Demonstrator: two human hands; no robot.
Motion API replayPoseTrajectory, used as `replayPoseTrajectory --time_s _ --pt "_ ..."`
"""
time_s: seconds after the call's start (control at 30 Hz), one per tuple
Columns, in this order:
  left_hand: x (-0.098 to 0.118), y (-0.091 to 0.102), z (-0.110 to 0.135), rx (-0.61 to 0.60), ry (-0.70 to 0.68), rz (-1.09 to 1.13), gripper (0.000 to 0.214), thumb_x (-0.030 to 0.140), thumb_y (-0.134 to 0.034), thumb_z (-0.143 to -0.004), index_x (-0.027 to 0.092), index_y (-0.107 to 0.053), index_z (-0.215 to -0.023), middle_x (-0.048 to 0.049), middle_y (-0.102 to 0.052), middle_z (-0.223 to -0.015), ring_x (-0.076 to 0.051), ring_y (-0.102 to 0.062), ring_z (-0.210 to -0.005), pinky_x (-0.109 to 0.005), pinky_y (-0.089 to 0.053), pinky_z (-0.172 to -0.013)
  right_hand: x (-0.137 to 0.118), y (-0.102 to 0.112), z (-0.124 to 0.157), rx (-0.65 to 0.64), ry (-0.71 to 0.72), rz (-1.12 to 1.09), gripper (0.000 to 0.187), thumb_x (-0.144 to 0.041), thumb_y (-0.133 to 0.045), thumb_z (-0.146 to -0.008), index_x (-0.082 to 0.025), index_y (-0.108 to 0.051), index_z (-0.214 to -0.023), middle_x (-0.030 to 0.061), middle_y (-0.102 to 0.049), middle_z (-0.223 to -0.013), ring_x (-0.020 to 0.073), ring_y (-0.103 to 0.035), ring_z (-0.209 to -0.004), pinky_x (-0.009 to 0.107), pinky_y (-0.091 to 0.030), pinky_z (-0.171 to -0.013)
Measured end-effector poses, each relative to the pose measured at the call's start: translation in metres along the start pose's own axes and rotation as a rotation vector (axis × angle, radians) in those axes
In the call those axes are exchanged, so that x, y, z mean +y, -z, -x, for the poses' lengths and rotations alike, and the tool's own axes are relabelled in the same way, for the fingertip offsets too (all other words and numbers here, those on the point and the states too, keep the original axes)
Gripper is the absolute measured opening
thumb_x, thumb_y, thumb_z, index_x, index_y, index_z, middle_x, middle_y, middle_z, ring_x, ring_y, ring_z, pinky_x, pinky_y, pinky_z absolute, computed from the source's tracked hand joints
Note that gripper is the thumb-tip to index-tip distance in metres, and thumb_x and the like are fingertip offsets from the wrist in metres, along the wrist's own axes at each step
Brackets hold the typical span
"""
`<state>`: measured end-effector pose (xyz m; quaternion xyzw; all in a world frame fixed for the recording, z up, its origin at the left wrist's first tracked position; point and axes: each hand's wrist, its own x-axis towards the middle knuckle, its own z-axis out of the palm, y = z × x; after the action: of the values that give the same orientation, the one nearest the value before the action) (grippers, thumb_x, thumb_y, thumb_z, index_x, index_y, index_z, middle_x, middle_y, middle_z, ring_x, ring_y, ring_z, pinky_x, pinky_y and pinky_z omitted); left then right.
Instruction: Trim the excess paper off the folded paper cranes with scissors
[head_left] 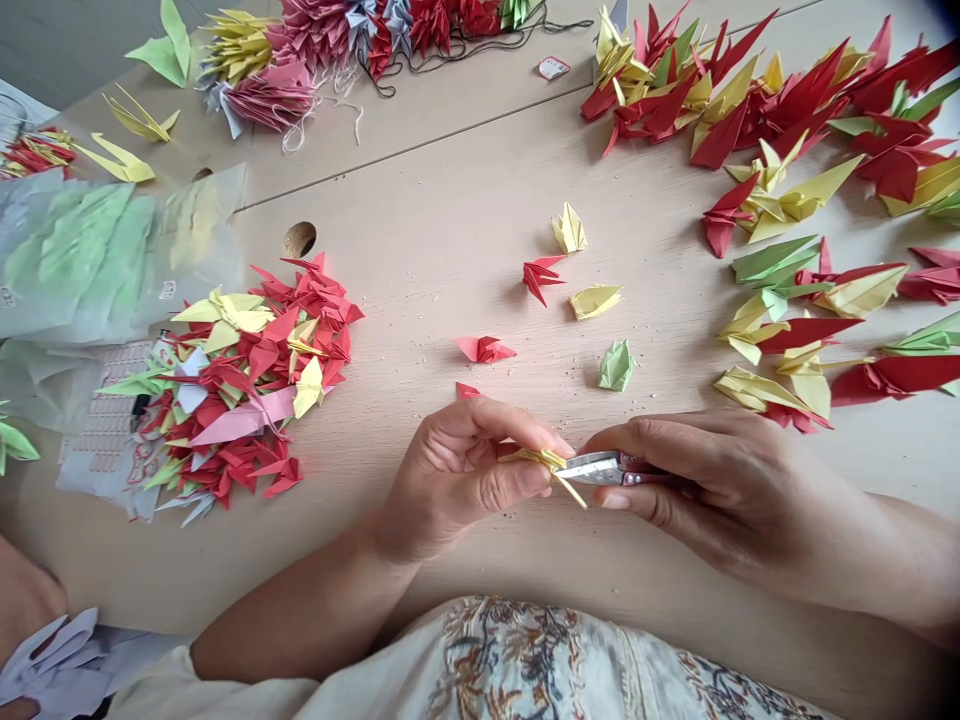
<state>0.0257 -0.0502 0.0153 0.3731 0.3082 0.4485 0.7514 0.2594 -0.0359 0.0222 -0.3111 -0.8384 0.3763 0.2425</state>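
My left hand (pixel 476 470) pinches a small yellow origami crane (pixel 544 457) between thumb and fingers, a thin folded strip of it sticking out to the lower right. My right hand (pixel 697 490) is closed around small metal snips (pixel 596 467), their tips touching the yellow paper. Most of the snips' handle is hidden in the palm. On the table just beyond my hands lie a red folded piece (pixel 486 349), a green one (pixel 616 366), a yellow one (pixel 596 301) and another red one (pixel 541 277).
A heap of red, yellow and green cranes (pixel 262 360) lies at left beside plastic bags (pixel 82 250). Larger cranes (pixel 795 110) spread along the right. Strung bundles (pixel 307 40) sit at the back. A round hole (pixel 300 239) pierces the table. Another person's arm (pixel 26 600) shows at lower left.
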Motion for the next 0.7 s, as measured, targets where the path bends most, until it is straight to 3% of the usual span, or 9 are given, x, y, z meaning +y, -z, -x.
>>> replayPoseTrajectory --time_s 0.4,0.7 --pt "-0.0008 0.0005 0.0003 0.034 0.0 -0.022 0.02 0.009 -0.082 -0.082 0.025 -0.082 -0.094 -0.0031 -0.083 -0.093 -0.011 -0.073 -0.074 -0.019 -0.06 -0.068 -0.0004 0.0008 -0.0001 0.025 0.018 0.062 0.032 -0.034 -0.046 -0.11 -0.016 -0.068 -0.095 0.0071 -0.074 -0.071 0.0162 -0.069 -0.058 0.026 -0.046 -0.051" --pt "0.0002 0.0008 -0.0003 -0.011 0.023 0.024 0.022 0.007 -0.078 -0.086 0.026 -0.081 -0.097 0.0003 -0.079 -0.094 -0.006 -0.071 -0.073 -0.015 -0.058 -0.071 0.0 0.0004 -0.0005 0.049 0.014 0.089 0.032 -0.033 -0.046 -0.11 -0.016 -0.067 -0.094 0.007 -0.074 -0.072 0.0154 -0.069 -0.057 0.026 -0.045 -0.051"
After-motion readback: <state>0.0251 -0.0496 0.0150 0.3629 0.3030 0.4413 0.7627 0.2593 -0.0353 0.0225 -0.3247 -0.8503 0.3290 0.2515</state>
